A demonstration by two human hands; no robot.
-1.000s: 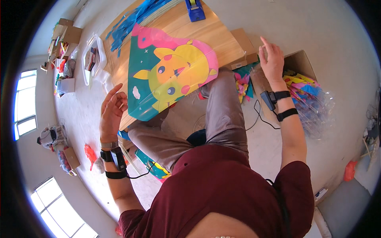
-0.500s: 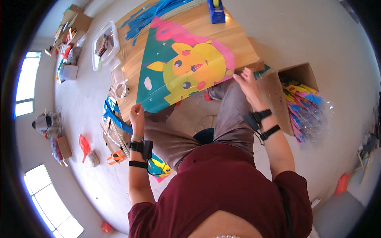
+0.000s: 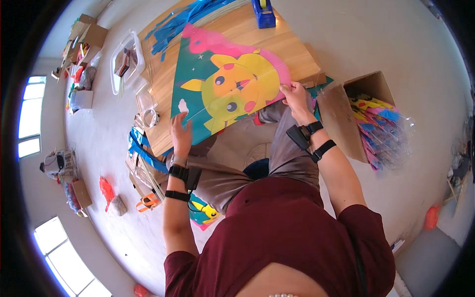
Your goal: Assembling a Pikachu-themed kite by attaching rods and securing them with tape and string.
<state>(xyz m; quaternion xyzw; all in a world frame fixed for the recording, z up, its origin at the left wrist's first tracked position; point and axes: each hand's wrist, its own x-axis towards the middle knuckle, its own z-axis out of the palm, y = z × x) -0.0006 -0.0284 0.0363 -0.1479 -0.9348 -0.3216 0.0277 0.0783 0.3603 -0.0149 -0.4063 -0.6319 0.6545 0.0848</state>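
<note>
Sitting at a wooden table [image 3: 289, 57], the person I'm watching has a triangular printed sheet [image 3: 232, 89] spread across the near part of the top, its lower edge jutting out over the lap. It shows a yellow cartoon creature on green, with a pink border. The right hand [image 3: 297, 100] pinches the sheet's pink right-hand edge, thumb and fingers closed on it. The left hand [image 3: 181, 133] is at the opposite corner, its fingers loosely parted and gripping nothing that I can make out; whether the fingertips touch the sheet, I cannot tell. Toward the far side of the table I see blue strips [image 3: 173, 25] and a blue tape dispenser [image 3: 264, 17], and by the left edge a roll of tape [image 3: 151, 118]. Over to the right, an open cardboard box [image 3: 341, 121] leans beside a plastic-wrapped bundle [image 3: 378, 131] of colourful printed pieces
</note>
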